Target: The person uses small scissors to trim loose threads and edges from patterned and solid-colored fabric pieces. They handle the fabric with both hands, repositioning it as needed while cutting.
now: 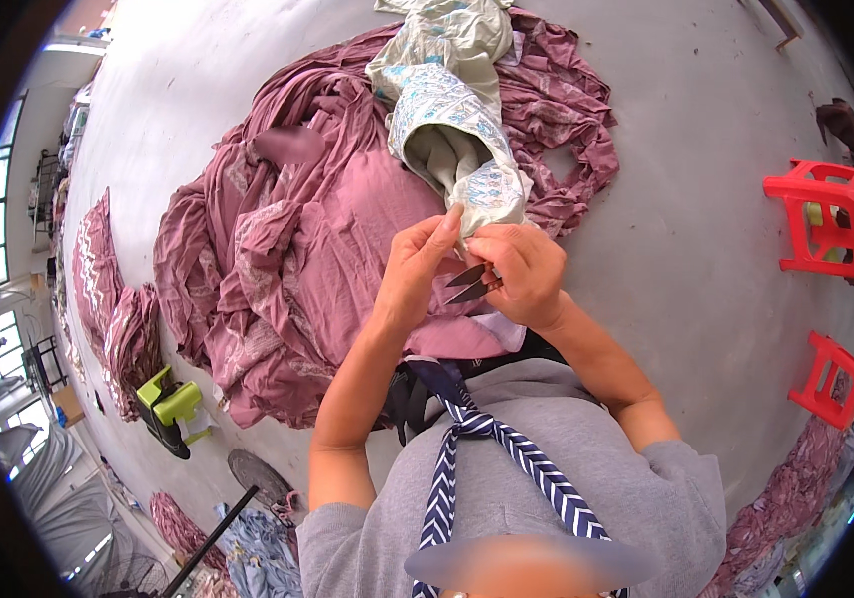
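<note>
Pale cloth [497,189] | edge at left grip [421,255], right grip [525,263] (plus snips [466,276]) | rest beyond

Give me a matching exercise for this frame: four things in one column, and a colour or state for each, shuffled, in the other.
1. Scissors
2. Knotted strap
3. Patterned pale cloth
4. Plastic stools on the right

A. Pinched at the left hand's fingertips
B. Red
C. Held in the right hand, blades apart
D. Navy with white chevrons

Pairs: 1-C; 2-D; 3-A; 4-B
</note>
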The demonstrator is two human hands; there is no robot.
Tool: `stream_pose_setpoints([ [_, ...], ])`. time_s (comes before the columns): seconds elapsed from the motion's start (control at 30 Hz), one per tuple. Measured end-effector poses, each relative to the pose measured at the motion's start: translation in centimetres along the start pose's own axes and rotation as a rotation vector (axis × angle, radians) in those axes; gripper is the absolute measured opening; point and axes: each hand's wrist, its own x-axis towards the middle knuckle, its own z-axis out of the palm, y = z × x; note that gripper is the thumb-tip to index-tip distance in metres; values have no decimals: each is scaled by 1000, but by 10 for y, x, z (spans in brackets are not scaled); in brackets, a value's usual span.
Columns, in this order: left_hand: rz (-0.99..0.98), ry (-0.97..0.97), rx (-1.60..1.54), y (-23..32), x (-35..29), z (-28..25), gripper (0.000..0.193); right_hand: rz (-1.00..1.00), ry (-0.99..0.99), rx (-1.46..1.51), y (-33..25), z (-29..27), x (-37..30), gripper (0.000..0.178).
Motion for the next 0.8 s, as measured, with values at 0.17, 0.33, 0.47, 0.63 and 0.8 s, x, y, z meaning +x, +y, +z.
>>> stream_pose_setpoints([
  [0.17, -10, 118, -128, -13, 8, 1, 23, 40, -70, 44, 3, 7, -15, 30],
  [0.33, 215, 225, -66, -31, 10, -1, 24, 609, -43, 56, 40, -14, 18, 18],
  [0.47, 278, 265, -59, -35, 16, 0, 23, 843, -515, 152, 88, -3, 45, 21],
  [0.63, 399, 327, -249, 22, 58, -8, 16, 1040, -54, 886, 109, 21, 51, 19],
  [0.8, 611, 70, -175, 134, 53, 16, 13, 872, 364, 1268, 34, 6, 112, 14],
])
